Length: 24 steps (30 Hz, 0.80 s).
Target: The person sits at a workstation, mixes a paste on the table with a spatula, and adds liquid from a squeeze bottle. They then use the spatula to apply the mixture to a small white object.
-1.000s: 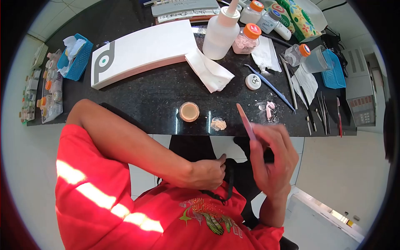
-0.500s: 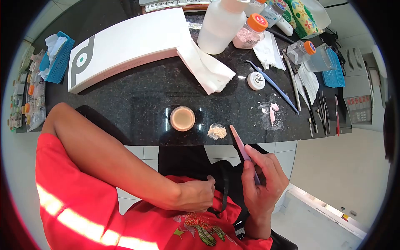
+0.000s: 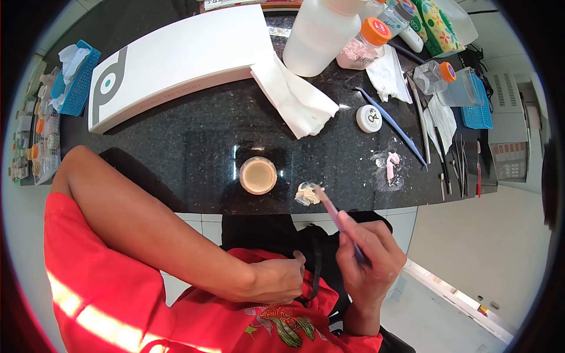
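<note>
My right hand [image 3: 371, 253] grips a slim pink and purple tool [image 3: 332, 215] between thumb and fingers. Its tip is at the right side of a small cream-coloured mound [image 3: 308, 194] near the counter's front edge; whether they touch is hard to tell. Left of the mound sits a small round jar [image 3: 258, 175] with beige contents. My left hand [image 3: 279, 279] rests at my lap with its fingers curled, and what they hold, if anything, is hidden. A smear of pink material [image 3: 392, 166] lies on the dark counter [image 3: 206, 141] to the right.
A long white box [image 3: 188, 56] lies at the back left beside a folded white cloth [image 3: 294, 97]. Behind are a large translucent bottle [image 3: 321, 38] and an orange-lidded jar [image 3: 362, 47]. A blue tool [image 3: 394, 126], a white lid [image 3: 369, 118] and several thin instruments lie right.
The tool in my right hand has moved left and down to the cream-coloured mound. My left hand has stayed at my lap. The camera view has shifted slightly.
</note>
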{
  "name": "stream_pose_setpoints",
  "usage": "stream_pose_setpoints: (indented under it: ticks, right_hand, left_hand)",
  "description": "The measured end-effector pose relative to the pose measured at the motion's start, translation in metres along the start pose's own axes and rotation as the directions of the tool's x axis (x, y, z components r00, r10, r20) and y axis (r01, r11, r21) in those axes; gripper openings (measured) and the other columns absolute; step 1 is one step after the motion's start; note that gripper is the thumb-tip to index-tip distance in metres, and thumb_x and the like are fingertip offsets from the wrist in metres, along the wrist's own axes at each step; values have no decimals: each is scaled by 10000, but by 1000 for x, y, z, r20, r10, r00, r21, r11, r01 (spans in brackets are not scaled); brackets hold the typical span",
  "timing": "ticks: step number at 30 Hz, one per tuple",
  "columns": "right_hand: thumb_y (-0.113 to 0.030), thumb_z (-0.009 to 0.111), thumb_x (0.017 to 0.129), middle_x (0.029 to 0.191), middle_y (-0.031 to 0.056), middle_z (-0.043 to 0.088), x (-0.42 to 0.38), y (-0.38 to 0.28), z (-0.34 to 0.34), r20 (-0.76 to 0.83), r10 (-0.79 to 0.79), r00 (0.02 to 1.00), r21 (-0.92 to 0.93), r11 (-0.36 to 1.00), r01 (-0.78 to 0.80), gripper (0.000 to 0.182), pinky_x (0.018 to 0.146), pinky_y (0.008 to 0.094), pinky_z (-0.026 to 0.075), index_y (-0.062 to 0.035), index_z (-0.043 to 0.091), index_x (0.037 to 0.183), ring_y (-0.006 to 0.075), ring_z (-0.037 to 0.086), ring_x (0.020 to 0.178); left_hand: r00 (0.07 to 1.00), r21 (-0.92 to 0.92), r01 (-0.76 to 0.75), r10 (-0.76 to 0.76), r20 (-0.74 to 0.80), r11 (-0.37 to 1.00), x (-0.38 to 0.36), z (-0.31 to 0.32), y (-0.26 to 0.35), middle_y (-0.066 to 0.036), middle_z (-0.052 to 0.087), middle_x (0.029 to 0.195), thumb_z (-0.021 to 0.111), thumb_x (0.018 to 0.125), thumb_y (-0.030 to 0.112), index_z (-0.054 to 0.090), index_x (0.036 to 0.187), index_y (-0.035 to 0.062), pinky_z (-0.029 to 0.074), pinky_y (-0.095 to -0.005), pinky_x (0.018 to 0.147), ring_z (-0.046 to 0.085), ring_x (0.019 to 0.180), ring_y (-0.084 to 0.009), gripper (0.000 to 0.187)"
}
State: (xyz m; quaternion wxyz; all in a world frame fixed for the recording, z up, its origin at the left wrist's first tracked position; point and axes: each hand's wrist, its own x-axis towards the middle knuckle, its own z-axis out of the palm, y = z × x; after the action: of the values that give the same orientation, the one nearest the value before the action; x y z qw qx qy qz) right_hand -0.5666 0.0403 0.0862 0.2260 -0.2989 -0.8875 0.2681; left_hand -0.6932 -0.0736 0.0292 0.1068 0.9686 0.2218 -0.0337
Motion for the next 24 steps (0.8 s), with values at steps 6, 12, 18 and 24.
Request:
stream_pose_setpoints:
  ticks: [6,12,18,24]
  right_hand:
    - [88,753,735,781,55,661,0,2,1,-2,-13,1000,16,1000,13,453,495,263,476,-77,763,1156,128,623,578]
    - [102,705,738,785,103,674,0,-4,-3,41,62,997,33,997,-63,381,554,259,460,-17,770,1094,162,634,647]
    - [94,755,714,780,60,661,3,5,-1,-16,-14,1000,6,1000,14,495,509,268,485,-85,761,1175,129,625,580]
    - [109,703,730,769,94,664,2,-1,-1,61,25,998,56,998,-28,413,548,252,452,-40,777,1108,151,625,638]
  left_hand:
    - [998,-44,-6,9,64,999,1,-1,0,-108,721,931,572,901,226,709,995,-37,509,-446,951,696,887,-256,311]
    - [1000,-61,12,-11,28,998,2,-3,-2,-102,722,938,574,902,222,713,996,-28,509,-446,953,695,890,-260,301]
    - [999,-31,17,-16,31,999,1,-1,-2,-101,720,943,567,907,229,713,990,-22,512,-450,954,694,885,-262,302]
    - [999,-17,30,-30,38,999,1,-4,-1,-105,720,964,571,904,245,714,998,-15,509,-451,959,694,901,-258,312]
